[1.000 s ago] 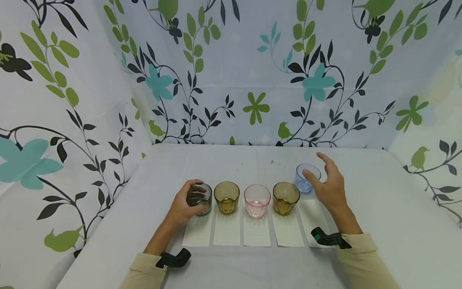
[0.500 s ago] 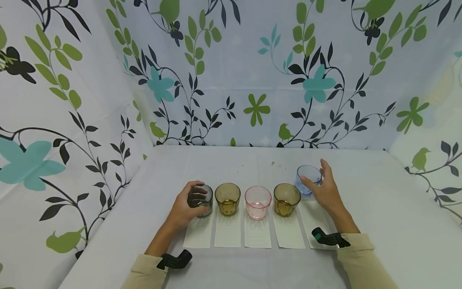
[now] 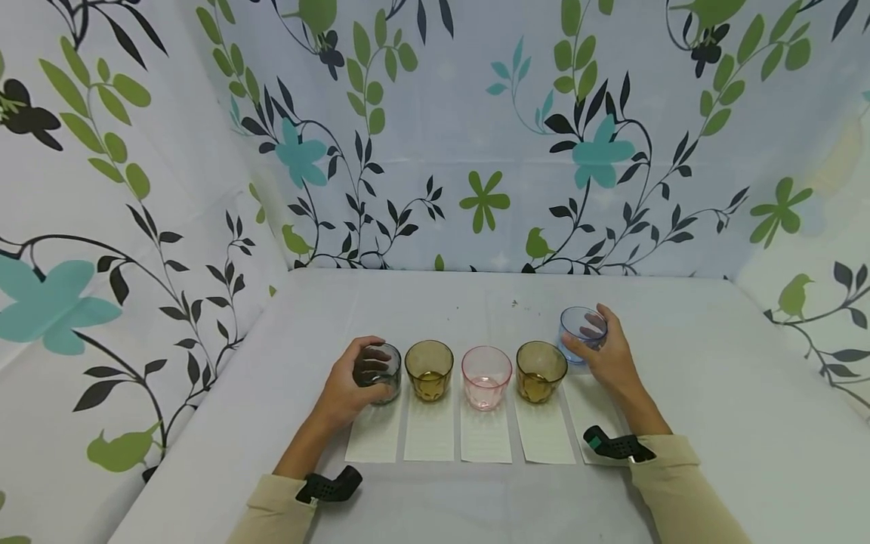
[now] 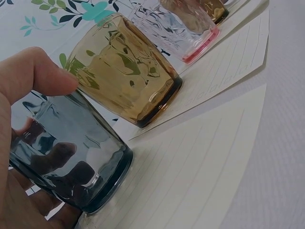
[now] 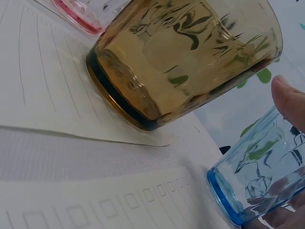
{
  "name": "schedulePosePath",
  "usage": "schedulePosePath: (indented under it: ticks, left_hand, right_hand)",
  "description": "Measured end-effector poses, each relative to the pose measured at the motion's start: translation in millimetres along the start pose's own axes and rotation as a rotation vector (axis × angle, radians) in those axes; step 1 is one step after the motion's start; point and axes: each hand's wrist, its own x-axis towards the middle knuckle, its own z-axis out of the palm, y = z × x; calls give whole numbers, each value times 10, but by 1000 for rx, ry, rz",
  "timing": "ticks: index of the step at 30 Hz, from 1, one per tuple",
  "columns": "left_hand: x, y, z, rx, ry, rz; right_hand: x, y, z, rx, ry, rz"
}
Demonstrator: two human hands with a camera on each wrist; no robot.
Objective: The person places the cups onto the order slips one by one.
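At the left end of a row of glass tumblers, my left hand (image 3: pixel 342 391) grips a smoky grey-blue glass (image 4: pixel 97 155), thumb near its rim and fingers round the far side. My right hand (image 3: pixel 614 364) holds a light blue glass (image 5: pixel 257 174) at the right end, its fingers showing through the wall. Beside the grey glass stands an amber glass (image 3: pixel 429 370); a clear glass with a pink tint (image 3: pixel 485 378) is in the middle. Another amber glass (image 5: pixel 186 62) stands just left of the blue one. All are upright, and the blue one sits slightly farther back.
Several lined paper strips (image 3: pixel 485 438) lie side by side under and in front of the glasses on a white-covered table (image 3: pixel 435 499). A leaf-and-flower patterned cloth (image 3: pixel 421 136) hangs behind the table and along both sides.
My right hand has come in from beside the blue glass and its fingers have wrapped round it. My left hand has stayed on the grey-blue glass.
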Motion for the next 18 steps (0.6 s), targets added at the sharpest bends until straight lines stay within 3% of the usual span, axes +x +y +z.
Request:
schedulePosePath:
  ticks: [8,18]
  left_hand:
    - [6,-2,-1,-4,-1,1]
    - [2,-14,-9,1,-7,-5]
  right_hand:
    - [-27,-9,23,-45,74,17]
    - [-52,-1,19,-49,99,5]
